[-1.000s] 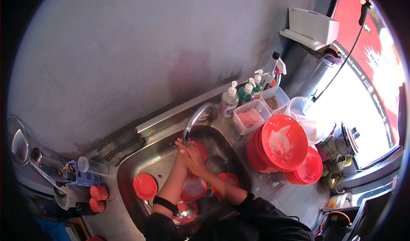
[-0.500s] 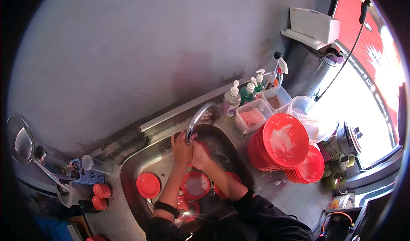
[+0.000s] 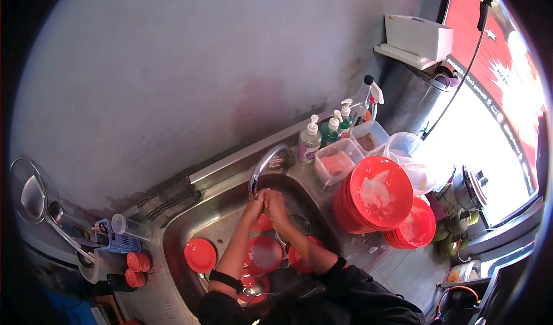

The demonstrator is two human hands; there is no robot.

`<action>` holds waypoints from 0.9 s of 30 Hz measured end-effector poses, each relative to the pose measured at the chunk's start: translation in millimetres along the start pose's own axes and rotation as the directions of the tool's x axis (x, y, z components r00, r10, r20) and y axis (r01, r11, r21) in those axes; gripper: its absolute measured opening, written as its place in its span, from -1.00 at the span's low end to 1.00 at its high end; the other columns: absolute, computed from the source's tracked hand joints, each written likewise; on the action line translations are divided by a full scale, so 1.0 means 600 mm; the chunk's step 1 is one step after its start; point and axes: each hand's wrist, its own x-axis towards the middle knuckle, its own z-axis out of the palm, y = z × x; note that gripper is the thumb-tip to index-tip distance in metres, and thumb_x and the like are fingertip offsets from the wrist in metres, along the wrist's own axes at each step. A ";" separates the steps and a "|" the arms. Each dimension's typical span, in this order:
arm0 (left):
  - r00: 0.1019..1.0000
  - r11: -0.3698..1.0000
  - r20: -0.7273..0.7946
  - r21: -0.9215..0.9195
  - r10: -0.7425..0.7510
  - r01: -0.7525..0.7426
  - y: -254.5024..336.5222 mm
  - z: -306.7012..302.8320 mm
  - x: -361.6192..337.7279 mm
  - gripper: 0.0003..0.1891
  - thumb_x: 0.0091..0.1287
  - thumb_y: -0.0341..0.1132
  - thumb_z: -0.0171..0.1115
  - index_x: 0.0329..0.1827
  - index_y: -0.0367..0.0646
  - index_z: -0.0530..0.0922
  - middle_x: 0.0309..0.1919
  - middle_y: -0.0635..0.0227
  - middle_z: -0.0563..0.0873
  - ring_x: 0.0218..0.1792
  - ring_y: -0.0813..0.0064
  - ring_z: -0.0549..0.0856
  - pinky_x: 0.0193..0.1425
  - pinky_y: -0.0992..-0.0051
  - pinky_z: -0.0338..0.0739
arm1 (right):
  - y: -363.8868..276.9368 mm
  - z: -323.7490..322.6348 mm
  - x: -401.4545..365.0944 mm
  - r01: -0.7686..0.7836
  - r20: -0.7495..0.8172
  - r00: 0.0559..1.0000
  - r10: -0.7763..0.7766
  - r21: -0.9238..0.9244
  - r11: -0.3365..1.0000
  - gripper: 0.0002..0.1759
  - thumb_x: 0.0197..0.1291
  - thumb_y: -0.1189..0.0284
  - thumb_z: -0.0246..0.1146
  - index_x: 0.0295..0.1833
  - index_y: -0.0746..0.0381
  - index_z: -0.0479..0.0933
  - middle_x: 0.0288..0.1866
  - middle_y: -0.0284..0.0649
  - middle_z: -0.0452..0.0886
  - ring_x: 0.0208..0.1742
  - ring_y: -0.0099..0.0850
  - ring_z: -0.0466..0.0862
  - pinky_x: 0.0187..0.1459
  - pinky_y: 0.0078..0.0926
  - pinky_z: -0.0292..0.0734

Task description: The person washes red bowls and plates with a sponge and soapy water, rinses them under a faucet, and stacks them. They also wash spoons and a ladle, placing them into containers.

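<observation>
Head view: left hand [image 3: 257, 203] and right hand [image 3: 276, 203] are held together at the tap [image 3: 265, 165], over the sink [image 3: 224, 224]. Fingers are partly hidden; whether anything is gripped cannot be told. Red bowls [image 3: 200, 255] are spread below, inside the sink.

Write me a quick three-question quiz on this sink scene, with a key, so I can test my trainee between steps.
1. True or false: the left hand and right hand are close together, near the mouth of the tap.

2. Multiple choice: what shows inside the top bowl of the tall stack?
A) a sponge
B) white suds
C) a spoon

3. Fill in the blank: seen from the person's side, the tall stack stands to the ____ of the sink.

Key: 1. True. 2. B. 3. right.
</observation>
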 end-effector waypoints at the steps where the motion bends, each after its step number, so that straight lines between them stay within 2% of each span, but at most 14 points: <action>1: 0.986 0.888 0.169 -0.451 -0.009 0.086 0.002 0.002 -0.008 -0.60 0.21 -0.13 -0.28 -0.27 -0.29 0.44 -0.31 0.17 0.56 -0.26 0.28 0.55 -0.19 0.46 0.44 | -0.009 -0.003 0.002 -0.001 0.001 1.000 0.001 0.003 1.000 -0.62 0.07 0.22 -0.12 -0.55 0.27 0.42 -0.70 -0.30 0.39 -0.58 -0.42 0.45 -0.49 -0.38 0.30; 2: 0.947 0.580 0.315 -0.783 0.059 0.224 0.005 0.003 -0.017 -0.58 0.20 -0.12 -0.28 -0.23 -0.30 0.43 -0.28 0.18 0.55 -0.22 0.28 0.53 -0.15 0.48 0.43 | -0.019 -0.005 0.006 -0.122 0.215 0.972 0.094 0.118 0.985 -0.66 0.05 0.24 -0.09 -0.59 0.24 0.40 -0.73 -0.31 0.36 -0.62 -0.40 0.43 -0.53 -0.38 0.29; 3: 0.977 0.407 0.193 -0.888 -0.087 0.212 0.017 0.004 -0.029 -0.56 0.18 -0.08 -0.27 -0.24 -0.31 0.42 -0.29 0.10 0.54 -0.25 0.21 0.54 -0.13 0.44 0.43 | -0.020 -0.003 0.008 -0.261 0.430 0.890 0.154 0.202 0.944 -0.69 0.04 0.27 -0.07 -0.63 0.20 0.38 -0.76 -0.31 0.33 -0.66 -0.39 0.42 -0.57 -0.39 0.28; 7: 0.986 0.350 0.150 -0.922 -0.069 0.165 -0.037 -0.009 -0.004 -0.58 0.18 -0.08 -0.23 -0.25 -0.30 0.42 -0.29 0.08 0.54 -0.25 0.23 0.54 -0.12 0.40 0.43 | 0.033 0.043 0.042 -0.087 0.069 0.995 0.079 0.134 0.987 -0.60 0.06 0.21 -0.07 -0.72 0.19 0.26 -0.88 -0.31 0.19 -0.87 -0.43 0.26 -0.85 -0.55 0.10; 8: 0.992 0.298 0.124 -0.947 -0.009 0.121 -0.049 -0.007 -0.002 -0.60 0.18 -0.11 -0.22 -0.26 -0.30 0.42 -0.30 0.10 0.54 -0.25 0.23 0.54 -0.12 0.41 0.43 | 0.061 0.041 0.060 0.396 -0.076 0.885 -0.460 -0.399 0.827 -0.64 0.05 0.23 -0.04 -0.67 0.22 0.30 -0.86 -0.25 0.23 -0.80 -0.33 0.33 -0.75 -0.47 0.21; 9: 0.994 0.241 0.095 -0.967 0.049 0.081 -0.054 -0.003 -0.002 -0.62 0.19 -0.13 -0.21 -0.26 -0.30 0.42 -0.31 0.12 0.55 -0.26 0.22 0.54 -0.12 0.42 0.43 | 0.077 0.039 0.069 0.540 0.095 0.512 -0.854 -0.809 0.233 -0.67 0.03 0.24 -0.02 -0.61 0.25 0.34 -0.83 -0.19 0.28 -0.73 -0.23 0.40 -0.64 -0.40 0.32; 12: 0.984 0.293 0.168 -0.940 -0.058 0.177 -0.021 0.007 -0.019 -0.67 0.16 -0.14 -0.15 -0.27 -0.24 0.42 -0.30 0.16 0.54 -0.22 0.27 0.53 -0.10 0.43 0.42 | -0.007 0.043 -0.007 0.550 0.237 0.674 -0.699 -0.794 0.261 -0.74 -0.01 0.27 0.02 -0.42 0.28 0.40 -0.65 -0.12 0.41 -0.55 -0.09 0.46 -0.45 -0.25 0.35; 16: 0.990 0.313 0.073 -0.944 -0.120 0.107 -0.048 0.001 -0.019 -0.69 0.23 -0.16 -0.22 -0.26 -0.16 0.45 -0.35 0.28 0.56 -0.31 0.39 0.56 -0.17 0.48 0.45 | -0.019 0.001 -0.001 0.560 0.367 0.649 -0.666 -0.823 0.092 -0.73 -0.01 0.29 0.02 -0.28 0.27 0.39 -0.41 -0.08 0.44 -0.44 -0.09 0.46 -0.43 -0.23 0.32; 18: 0.817 0.178 0.450 -0.893 0.361 0.414 -0.115 -0.035 0.000 -0.76 0.21 -0.20 -0.13 -0.26 -0.12 0.46 -0.35 0.34 0.57 -0.33 0.52 0.56 -0.22 0.52 0.45 | -0.032 -0.020 -0.007 0.635 0.672 0.553 -0.492 -0.722 -0.274 -0.73 0.04 0.33 -0.04 -0.15 0.21 0.33 -0.16 -0.08 0.39 -0.18 -0.14 0.42 -0.20 -0.28 0.32; 19: 0.816 0.177 0.451 -0.893 0.362 0.415 -0.086 -0.031 -0.019 -0.76 0.21 -0.20 -0.13 -0.26 -0.12 0.46 -0.35 0.34 0.57 -0.33 0.52 0.56 -0.22 0.52 0.45 | -0.027 -0.025 -0.009 0.634 0.673 0.554 -0.490 -0.723 -0.275 -0.73 0.04 0.33 -0.04 -0.15 0.21 0.33 -0.16 -0.08 0.39 -0.18 -0.14 0.42 -0.20 -0.28 0.32; 21: 0.983 0.724 0.005 -0.676 -0.181 0.137 0.007 -0.015 -0.076 -0.86 0.16 -0.26 0.00 -0.32 -0.10 0.46 -0.46 0.42 0.55 -0.43 0.64 0.53 -0.31 0.58 0.42 | -0.016 -0.037 -0.021 0.658 0.544 0.752 -0.371 -0.636 0.402 -0.67 0.04 0.39 -0.06 -0.03 0.18 0.29 -0.04 -0.08 0.35 0.01 -0.15 0.32 -0.06 -0.22 0.23; 24: 0.989 0.936 -0.147 -0.349 -0.004 -0.048 -0.041 -0.009 -0.089 -0.82 0.10 -0.33 0.08 -0.26 -0.21 0.46 -0.39 0.30 0.59 -0.38 0.44 0.58 -0.28 0.53 0.45 | -0.011 -0.044 -0.073 0.682 0.555 0.718 -0.420 -0.437 0.586 -0.66 0.01 0.39 -0.05 -0.04 0.19 0.29 -0.04 -0.12 0.34 0.09 -0.28 0.27 0.03 -0.13 0.16; 25: 0.991 0.936 -0.134 -0.348 0.003 -0.050 -0.056 -0.012 -0.100 -0.82 0.10 -0.33 0.08 -0.26 -0.21 0.46 -0.39 0.30 0.59 -0.38 0.44 0.58 -0.28 0.53 0.45 | 0.002 -0.056 -0.086 0.681 0.545 0.721 -0.427 -0.444 0.582 -0.66 0.01 0.39 -0.05 -0.04 0.19 0.29 -0.04 -0.12 0.34 0.09 -0.28 0.27 0.03 -0.13 0.16; 27: 0.996 0.944 -0.083 0.330 0.039 -0.009 -0.090 -0.020 -0.132 -0.65 0.09 -0.16 0.08 -0.10 -0.12 0.40 -0.15 0.13 0.50 -0.11 0.25 0.49 -0.04 0.36 0.34 | 0.027 -0.085 -0.112 0.591 0.624 0.758 -0.191 -0.781 -0.202 -0.62 0.02 0.38 -0.04 0.02 0.16 0.27 0.08 -0.13 0.25 0.18 -0.31 0.17 0.08 -0.06 0.08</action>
